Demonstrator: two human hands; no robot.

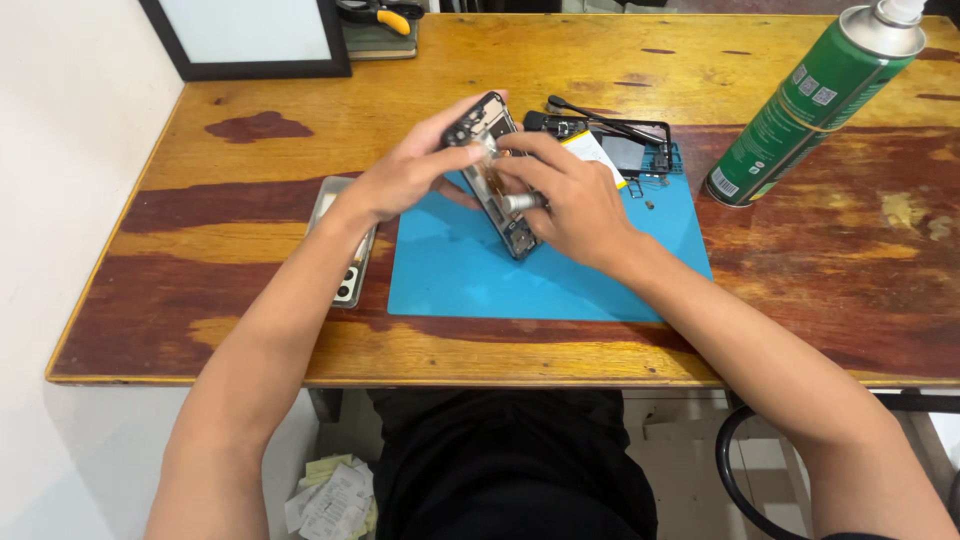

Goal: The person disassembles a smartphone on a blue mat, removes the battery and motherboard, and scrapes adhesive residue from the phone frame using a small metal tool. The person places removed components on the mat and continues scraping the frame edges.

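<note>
Two hands of ours meet over a blue mat: left hand fingers grip an opened phone, right hand fingers pinch a small silver tool against it

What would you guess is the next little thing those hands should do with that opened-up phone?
Probably keep the left hand steadying the opened phone above the blue mat while the right hand works its small silver-handled tool at the phone's innards: the tool is already there and the phone is off the mat.
</note>
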